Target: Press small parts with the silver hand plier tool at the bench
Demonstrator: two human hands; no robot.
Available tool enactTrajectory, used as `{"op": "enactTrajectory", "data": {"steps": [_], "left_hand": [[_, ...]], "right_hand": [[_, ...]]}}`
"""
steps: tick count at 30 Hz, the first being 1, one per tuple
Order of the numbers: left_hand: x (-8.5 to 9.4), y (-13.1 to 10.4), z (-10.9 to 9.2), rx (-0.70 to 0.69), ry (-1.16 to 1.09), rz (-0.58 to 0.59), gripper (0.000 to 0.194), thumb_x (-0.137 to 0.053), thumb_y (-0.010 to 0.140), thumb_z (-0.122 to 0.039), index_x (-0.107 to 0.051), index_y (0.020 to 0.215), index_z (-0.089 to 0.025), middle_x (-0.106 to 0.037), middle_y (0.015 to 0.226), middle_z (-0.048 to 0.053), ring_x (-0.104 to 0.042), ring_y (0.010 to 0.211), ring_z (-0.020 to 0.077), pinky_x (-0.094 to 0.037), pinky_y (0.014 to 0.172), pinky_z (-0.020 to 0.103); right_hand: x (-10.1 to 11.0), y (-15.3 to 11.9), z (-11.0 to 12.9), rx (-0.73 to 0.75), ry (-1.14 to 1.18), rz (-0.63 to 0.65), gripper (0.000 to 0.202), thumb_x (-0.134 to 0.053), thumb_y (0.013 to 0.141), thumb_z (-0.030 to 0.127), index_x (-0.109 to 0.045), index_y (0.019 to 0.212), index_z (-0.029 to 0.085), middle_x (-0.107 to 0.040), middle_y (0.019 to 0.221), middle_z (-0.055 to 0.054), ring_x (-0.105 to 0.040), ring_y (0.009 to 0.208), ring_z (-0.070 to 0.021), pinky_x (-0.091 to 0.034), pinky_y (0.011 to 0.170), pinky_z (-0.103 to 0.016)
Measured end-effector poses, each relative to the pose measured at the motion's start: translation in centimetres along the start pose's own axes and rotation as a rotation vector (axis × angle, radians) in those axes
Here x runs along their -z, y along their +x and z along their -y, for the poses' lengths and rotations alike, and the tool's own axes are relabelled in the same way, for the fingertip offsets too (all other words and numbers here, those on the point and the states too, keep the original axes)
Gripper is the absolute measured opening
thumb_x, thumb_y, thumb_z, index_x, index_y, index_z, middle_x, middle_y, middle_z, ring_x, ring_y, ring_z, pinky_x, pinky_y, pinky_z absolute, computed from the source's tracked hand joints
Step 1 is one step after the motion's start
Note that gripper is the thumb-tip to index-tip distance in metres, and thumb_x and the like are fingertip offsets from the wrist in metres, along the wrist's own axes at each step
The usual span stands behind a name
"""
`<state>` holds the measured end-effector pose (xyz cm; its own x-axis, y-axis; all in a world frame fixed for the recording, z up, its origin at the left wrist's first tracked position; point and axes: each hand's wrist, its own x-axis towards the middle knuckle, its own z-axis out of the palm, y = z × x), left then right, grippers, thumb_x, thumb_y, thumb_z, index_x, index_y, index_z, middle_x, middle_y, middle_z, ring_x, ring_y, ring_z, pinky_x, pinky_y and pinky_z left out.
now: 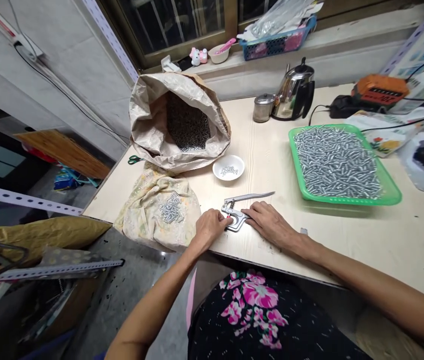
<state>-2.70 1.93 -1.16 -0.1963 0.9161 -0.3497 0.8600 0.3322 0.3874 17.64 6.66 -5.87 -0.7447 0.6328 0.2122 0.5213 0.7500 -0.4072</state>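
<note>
A silver pair of hand-press pliers (238, 220) lies on the table near the front edge, its long upper handle (253, 196) raised and a spring beside the pivot. My left hand (210, 227) is closed in a pinch at the left side of the pliers' jaw, by a small red part; what is between the fingertips is too small to make out. From the right, my right hand (270, 222) has its fingers closed on the lower handle. Left of my left hand, a heap of small metal pins (171, 207) sits on a patterned cloth (140, 220).
Behind the pliers stands a white bowl (239, 162) with several metal pieces. A large open sack (144, 120) of metal parts is behind it, with green-handled scissors (134, 159) alongside. A green tray (390, 190) heaped with pins stands right; a kettle (296, 87) is at the back.
</note>
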Motion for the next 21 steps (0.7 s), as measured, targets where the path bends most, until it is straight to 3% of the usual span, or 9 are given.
{"op": "enactTrajectory", "data": {"steps": [3,10,16,19,21], "left_hand": [[0.5,0.9,-0.3,0.024,0.020,0.100,0.033,-0.064,0.078,-0.050,-0.068,0.071,-0.019,-0.070,0.074,0.005,-0.062,0.073,0.0195,-0.038,0.062,0.027],[0.2,1.7,-0.4,0.000,0.007,0.127,0.018,-0.060,0.075,-0.030,-0.069,0.067,-0.016,-0.067,0.066,0.003,-0.060,0.065,0.0160,-0.038,0.059,0.024],[1.2,1.3,0.0,-0.120,0.005,0.242,0.024,-0.055,0.079,-0.026,-0.068,0.063,-0.015,-0.060,0.052,0.000,-0.056,0.057,0.0136,-0.038,0.057,0.022],[1.8,1.0,-0.5,-0.142,0.097,0.320,0.023,-0.053,0.081,-0.025,-0.068,0.065,-0.015,-0.062,0.055,0.002,-0.059,0.059,0.0149,-0.042,0.061,0.023],[2.0,0.8,-0.9,-0.163,0.179,0.275,0.021,-0.054,0.081,-0.023,-0.066,0.066,-0.015,-0.067,0.065,0.005,-0.064,0.067,0.0178,-0.046,0.067,0.026]], "right_hand": [[-0.4,0.0,-0.3,0.000,0.006,-0.006,0.027,-0.044,0.098,0.023,-0.061,0.118,0.017,-0.056,0.096,-0.010,-0.049,0.090,-0.0242,-0.042,0.079,-0.038],[-0.9,-0.3,-0.5,0.006,-0.007,-0.026,0.028,-0.039,0.100,0.021,-0.062,0.115,0.018,-0.055,0.091,-0.008,-0.047,0.084,-0.0224,-0.038,0.073,-0.035],[-0.2,-0.3,-1.2,0.070,0.017,0.084,0.025,-0.036,0.101,0.021,-0.060,0.110,0.022,-0.054,0.091,-0.006,-0.048,0.083,-0.0204,-0.038,0.074,-0.034],[0.1,-0.4,-0.6,0.068,0.047,0.075,0.023,-0.037,0.101,0.021,-0.059,0.107,0.021,-0.053,0.091,-0.005,-0.049,0.083,-0.0202,-0.039,0.074,-0.034],[0.0,-0.6,0.1,0.040,0.050,0.041,0.022,-0.038,0.100,0.019,-0.059,0.105,0.020,-0.054,0.091,-0.006,-0.049,0.084,-0.0205,-0.039,0.074,-0.034]]}}
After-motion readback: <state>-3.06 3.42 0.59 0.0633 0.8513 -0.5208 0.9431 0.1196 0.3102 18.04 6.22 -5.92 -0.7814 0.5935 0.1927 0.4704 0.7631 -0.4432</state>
